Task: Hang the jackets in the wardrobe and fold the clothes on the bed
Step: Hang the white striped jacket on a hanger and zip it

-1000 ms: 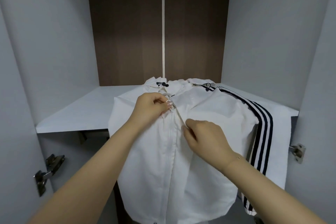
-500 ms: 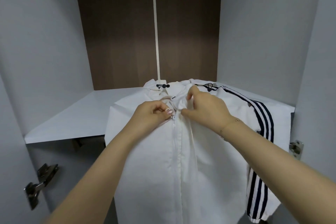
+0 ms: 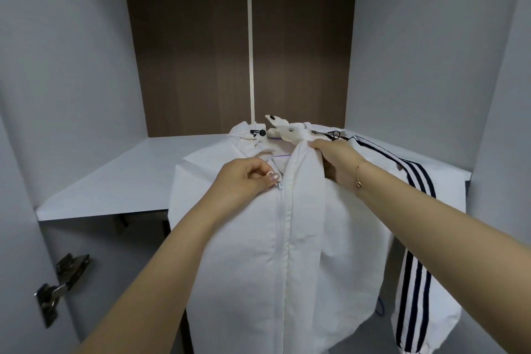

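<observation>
A white jacket (image 3: 247, 267) with dark sleeve stripes (image 3: 413, 273) hangs over the front edge of a wardrobe shelf, its hood and collar lying on the shelf. My left hand (image 3: 244, 178) pinches the zipper pull (image 3: 278, 186) near the top of the closed front zip. Just right of the zip, my right hand (image 3: 336, 158) grips the collar fabric and lifts it. A thin purple hanger bar (image 3: 278, 156) shows inside the neck opening.
The white shelf (image 3: 120, 181) spans the wardrobe, with a dark brown back panel (image 3: 201, 49) and grey side walls. A metal door hinge (image 3: 61, 282) sits at the lower left. A black cord toggle (image 3: 260, 132) lies at the hood.
My right hand moved from the lower zip up to the collar and pulled the fabric upward. My left hand stayed on the zipper pull. The view came closer.
</observation>
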`<move>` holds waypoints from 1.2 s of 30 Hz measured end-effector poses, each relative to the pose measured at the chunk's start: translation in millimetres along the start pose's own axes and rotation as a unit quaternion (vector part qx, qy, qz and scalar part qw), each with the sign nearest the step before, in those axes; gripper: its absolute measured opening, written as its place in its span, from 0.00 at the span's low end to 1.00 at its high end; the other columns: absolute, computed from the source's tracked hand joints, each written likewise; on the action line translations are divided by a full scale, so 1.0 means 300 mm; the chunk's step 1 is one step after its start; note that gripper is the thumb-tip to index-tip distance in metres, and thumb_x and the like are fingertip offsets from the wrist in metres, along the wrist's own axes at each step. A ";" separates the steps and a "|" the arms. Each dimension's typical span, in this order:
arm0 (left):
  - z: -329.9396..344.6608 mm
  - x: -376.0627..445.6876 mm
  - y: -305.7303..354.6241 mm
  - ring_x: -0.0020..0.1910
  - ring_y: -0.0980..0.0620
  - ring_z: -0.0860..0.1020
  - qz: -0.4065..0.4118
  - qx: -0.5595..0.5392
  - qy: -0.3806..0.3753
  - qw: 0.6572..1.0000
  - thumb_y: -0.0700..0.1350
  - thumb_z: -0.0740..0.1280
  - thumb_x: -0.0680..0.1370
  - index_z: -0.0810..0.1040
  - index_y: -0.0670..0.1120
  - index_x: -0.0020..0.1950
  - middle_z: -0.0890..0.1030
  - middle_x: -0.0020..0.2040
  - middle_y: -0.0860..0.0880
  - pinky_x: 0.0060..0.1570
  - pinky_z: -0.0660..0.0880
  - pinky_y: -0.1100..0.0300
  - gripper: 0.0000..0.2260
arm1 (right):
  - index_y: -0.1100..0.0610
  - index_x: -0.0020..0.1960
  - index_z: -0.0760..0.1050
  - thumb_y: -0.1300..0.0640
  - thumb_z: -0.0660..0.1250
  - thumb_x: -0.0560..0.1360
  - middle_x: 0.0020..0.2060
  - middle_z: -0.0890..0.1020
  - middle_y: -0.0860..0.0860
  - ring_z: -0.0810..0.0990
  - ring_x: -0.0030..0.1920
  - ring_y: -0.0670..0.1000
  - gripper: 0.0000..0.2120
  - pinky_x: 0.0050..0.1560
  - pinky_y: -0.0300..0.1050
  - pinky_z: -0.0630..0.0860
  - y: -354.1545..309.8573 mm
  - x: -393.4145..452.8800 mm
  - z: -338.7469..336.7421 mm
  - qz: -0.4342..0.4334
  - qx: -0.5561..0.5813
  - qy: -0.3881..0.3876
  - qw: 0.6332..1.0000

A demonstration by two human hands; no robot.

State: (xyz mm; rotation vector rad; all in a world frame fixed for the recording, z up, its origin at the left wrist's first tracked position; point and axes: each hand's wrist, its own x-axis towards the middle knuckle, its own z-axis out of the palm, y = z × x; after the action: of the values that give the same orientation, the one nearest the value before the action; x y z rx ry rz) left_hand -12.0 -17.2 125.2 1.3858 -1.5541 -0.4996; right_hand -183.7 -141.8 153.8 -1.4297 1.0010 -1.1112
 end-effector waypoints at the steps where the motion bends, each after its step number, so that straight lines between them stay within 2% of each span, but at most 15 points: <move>1: 0.002 0.001 0.000 0.38 0.52 0.71 0.002 0.003 0.001 1.000 0.46 0.70 0.77 0.82 0.46 0.43 0.76 0.37 0.41 0.43 0.65 0.58 0.05 | 0.58 0.45 0.75 0.57 0.63 0.79 0.33 0.78 0.53 0.77 0.32 0.53 0.06 0.35 0.41 0.76 0.001 0.002 -0.011 0.024 0.013 -0.009 1.000; 5: 0.007 0.003 -0.001 0.37 0.53 0.72 0.015 0.017 0.001 1.000 0.46 0.71 0.77 0.81 0.45 0.44 0.78 0.40 0.35 0.42 0.66 0.58 0.05 | 0.58 0.36 0.71 0.53 0.63 0.79 0.23 0.75 0.52 0.73 0.20 0.49 0.15 0.22 0.36 0.71 -0.015 0.016 -0.032 0.014 -0.115 -0.001 0.993; 9: 0.007 0.005 -0.002 0.37 0.53 0.71 0.019 0.023 -0.001 1.000 0.46 0.71 0.77 0.81 0.45 0.43 0.78 0.39 0.34 0.42 0.65 0.58 0.05 | 0.60 0.38 0.70 0.46 0.66 0.77 0.32 0.76 0.58 0.77 0.31 0.57 0.19 0.38 0.50 0.77 -0.026 0.052 -0.019 -0.068 -0.267 0.027 0.961; 11: 0.006 0.008 -0.001 0.38 0.53 0.72 0.014 0.019 -0.001 1.000 0.46 0.71 0.77 0.82 0.45 0.44 0.78 0.41 0.33 0.43 0.66 0.58 0.06 | 0.58 0.37 0.67 0.46 0.66 0.77 0.35 0.73 0.57 0.74 0.35 0.56 0.19 0.41 0.49 0.73 -0.030 0.063 0.006 -0.068 -0.292 0.026 0.954; 14: 0.004 0.013 -0.002 0.38 0.52 0.71 0.004 0.014 -0.007 1.000 0.46 0.70 0.77 0.81 0.44 0.44 0.76 0.37 0.41 0.44 0.66 0.59 0.06 | 0.57 0.38 0.71 0.55 0.64 0.80 0.31 0.77 0.54 0.77 0.30 0.54 0.13 0.35 0.40 0.74 -0.047 0.081 0.039 0.020 -0.045 -0.029 0.998; 16: 0.003 0.015 -0.007 0.39 0.52 0.71 0.003 0.005 -0.004 1.000 0.45 0.70 0.78 0.81 0.43 0.44 0.76 0.38 0.43 0.44 0.65 0.58 0.06 | 0.58 0.43 0.74 0.61 0.60 0.81 0.27 0.81 0.51 0.80 0.26 0.49 0.09 0.28 0.37 0.76 -0.044 0.089 0.044 0.067 0.195 -0.061 0.977; 17: 0.004 0.016 -0.009 0.39 0.52 0.71 0.003 0.000 -0.003 1.000 0.45 0.70 0.78 0.80 0.43 0.44 0.76 0.38 0.43 0.44 0.65 0.58 0.06 | 0.58 0.46 0.75 0.63 0.58 0.81 0.29 0.82 0.52 0.82 0.28 0.49 0.08 0.28 0.38 0.77 -0.033 0.100 0.039 0.068 0.233 -0.068 0.968; 19: 0.006 0.016 -0.011 0.38 0.52 0.70 0.003 0.001 -0.002 1.000 0.45 0.70 0.78 0.80 0.43 0.44 0.75 0.37 0.43 0.43 0.64 0.58 0.06 | 0.60 0.50 0.74 0.65 0.57 0.80 0.38 0.81 0.55 0.81 0.37 0.53 0.07 0.39 0.42 0.78 -0.006 0.109 0.035 0.070 0.147 -0.047 0.986; 21: 0.010 0.016 -0.010 0.37 0.52 0.70 0.003 0.003 -0.003 1.000 0.45 0.70 0.78 0.81 0.43 0.44 0.74 0.36 0.44 0.43 0.64 0.58 0.06 | 0.58 0.50 0.71 0.66 0.62 0.76 0.42 0.75 0.57 0.76 0.39 0.55 0.06 0.41 0.44 0.74 0.004 0.104 0.011 0.016 -0.105 0.020 0.994; 24: 0.011 0.019 -0.009 0.37 0.53 0.71 0.002 0.002 0.000 1.000 0.47 0.70 0.77 0.81 0.44 0.43 0.76 0.36 0.45 0.43 0.66 0.59 0.07 | 0.55 0.57 0.68 0.65 0.67 0.72 0.45 0.73 0.52 0.75 0.41 0.52 0.16 0.40 0.45 0.72 -0.006 0.061 -0.029 -0.117 -0.354 0.056 0.926; 26: 0.007 0.022 -0.009 0.37 0.53 0.71 0.003 0.008 -0.001 1.000 0.47 0.71 0.77 0.82 0.45 0.43 0.76 0.37 0.45 0.43 0.66 0.59 0.07 | 0.54 0.51 0.74 0.60 0.68 0.72 0.47 0.74 0.49 0.74 0.41 0.50 0.09 0.41 0.45 0.70 -0.009 -0.014 -0.041 -0.230 -0.384 0.057 0.892; 28: 0.007 0.026 -0.009 0.38 0.53 0.72 0.010 0.009 -0.003 1.000 0.46 0.70 0.77 0.82 0.44 0.42 0.78 0.38 0.44 0.43 0.67 0.58 0.07 | 0.54 0.40 0.77 0.56 0.68 0.72 0.37 0.78 0.46 0.73 0.34 0.45 0.04 0.37 0.43 0.69 0.010 -0.099 -0.036 -0.283 -0.379 0.018 0.881; 32: 0.015 0.034 -0.007 0.38 0.53 0.74 0.019 0.006 0.007 1.000 0.44 0.70 0.77 0.82 0.45 0.41 0.80 0.38 0.45 0.44 0.69 0.58 0.06 | 0.60 0.30 0.74 0.39 0.69 0.71 0.21 0.76 0.50 0.73 0.22 0.46 0.25 0.25 0.39 0.69 0.049 -0.250 0.017 -0.182 -0.372 -0.114 0.903; 34: 0.016 0.040 -0.005 0.38 0.54 0.76 0.021 0.005 0.011 1.000 0.43 0.71 0.77 0.82 0.45 0.41 0.81 0.38 0.47 0.45 0.72 0.60 0.05 | 0.60 0.28 0.68 0.34 0.68 0.70 0.21 0.74 0.53 0.73 0.24 0.50 0.30 0.31 0.45 0.73 0.057 -0.264 0.053 -0.219 -0.476 -0.063 0.850; 36: 0.015 0.045 0.000 0.37 0.56 0.79 0.034 0.015 0.020 0.999 0.43 0.72 0.76 0.82 0.45 0.41 0.83 0.37 0.50 0.45 0.74 0.62 0.05 | 0.57 0.26 0.66 0.38 0.68 0.72 0.22 0.74 0.51 0.73 0.27 0.50 0.28 0.37 0.46 0.75 0.049 -0.270 0.081 -0.253 -0.518 -0.043 0.816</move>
State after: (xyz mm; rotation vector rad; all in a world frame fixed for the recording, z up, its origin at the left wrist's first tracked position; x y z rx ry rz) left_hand -14.4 -30.8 128.1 1.3527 -1.5757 -0.4073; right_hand -178.8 -60.0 127.9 -2.7283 1.2678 -0.8271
